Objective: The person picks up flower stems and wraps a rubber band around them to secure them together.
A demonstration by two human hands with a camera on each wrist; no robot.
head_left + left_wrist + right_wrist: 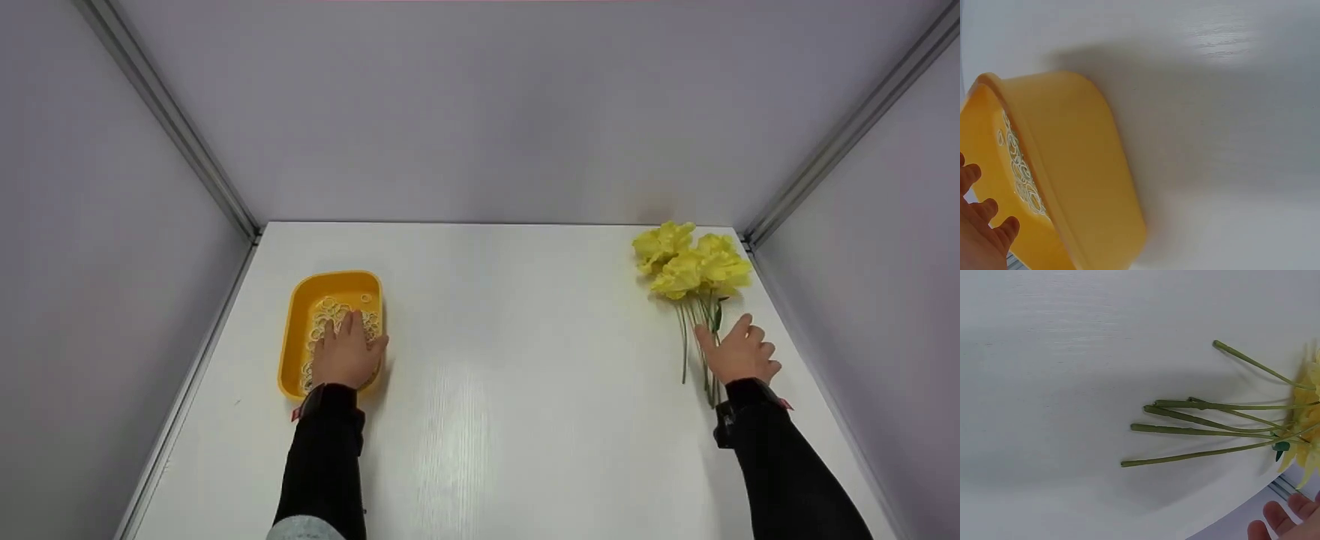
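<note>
Yellow plastic forms the tray (pixel 294 330) that is sitting on the left side of the white table (pixel 510 360), with its long axis running from the person toward the back wall. No writing, brand or label is showing on it or on anything else in the three views. Small pale rings (pixel 324 311) are lying heaped across the tray's floor. The left hand (pixel 345 355) is resting palm down over the near half of the tray, fingers straight and slightly spread, pointing away from the person and lying on the rings; from the left wrist view the fingertips (pixel 982 211) are showing just inside the tray wall, gripping nothing.

Far across the table, near the right edge, a bunch of yellow artificial flowers (pixel 691 264) is lying flat, the blooms pointing toward the back corner and the thin green stems (pixel 701 337) trailing back toward the person. The right hand (pixel 739 354) is hovering or resting over the near ends of those stems, fingers loosely relaxed; whether it is touching them cannot be told. In the right wrist view the stems (pixel 1207 427) are lying loose and fanned on the table, with no finger around them.
</note>
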